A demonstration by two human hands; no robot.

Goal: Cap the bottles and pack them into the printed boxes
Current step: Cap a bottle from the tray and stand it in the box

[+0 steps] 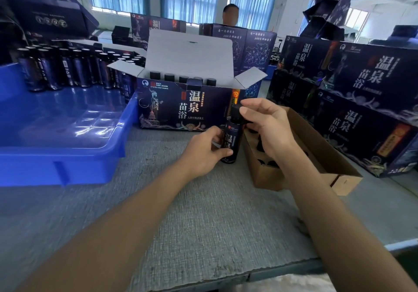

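Note:
A dark labelled bottle point(230, 137) stands upright on the grey mat in front of the open printed box point(181, 108). My left hand point(203, 153) grips its lower body. My right hand point(267, 124) pinches the black cap point(235, 110) on the bottle's neck between thumb and fingers. The printed box has its flaps up and holds several capped bottles point(183, 79) along its back row. More dark bottles point(67, 67) stand at the far end of a blue tray point(63, 153) on the left.
A brown cardboard tray point(316, 146) with black caps lies right of the bottle, partly hidden by my right arm. Stacked closed printed boxes point(352, 101) fill the right side. More boxes and a person stand behind. The table's front edge point(248, 276) runs near me.

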